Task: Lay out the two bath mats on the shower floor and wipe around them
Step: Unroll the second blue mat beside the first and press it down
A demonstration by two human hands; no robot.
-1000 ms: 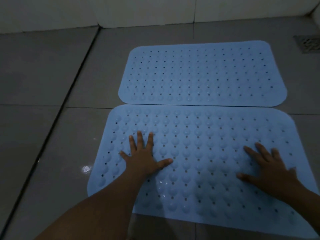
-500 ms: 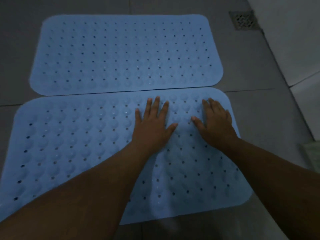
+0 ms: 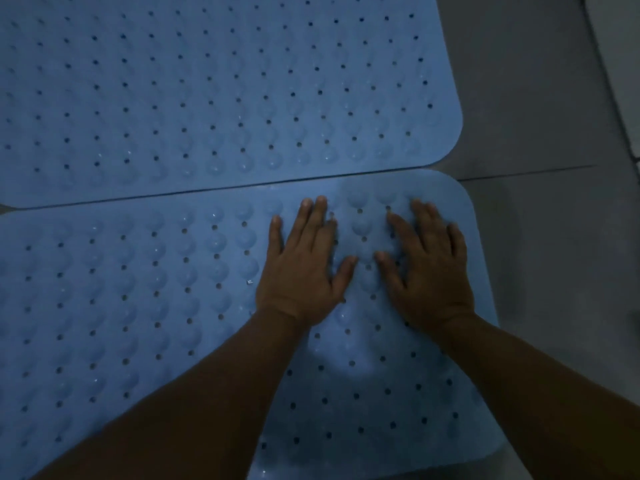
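Observation:
Two blue rubber bath mats with rows of bumps and small holes lie flat on the grey floor, long edges side by side. The far mat (image 3: pixel 214 91) fills the upper part of the view. The near mat (image 3: pixel 121 299) lies below it. My left hand (image 3: pixel 304 268) and my right hand (image 3: pixel 429 271) press palm-down on the near mat close to its far right corner, fingers spread, thumbs almost meeting. Neither hand holds anything.
Grey floor tiles (image 3: pixel 540 109) with a dark grout line show to the right of the mats. A pale wall base (image 3: pixel 623 64) runs along the far right edge.
Both hands have slid toward the near mat's far right corner and closer together. The view has moved in closer and to the right, so the floor drain is out of sight.

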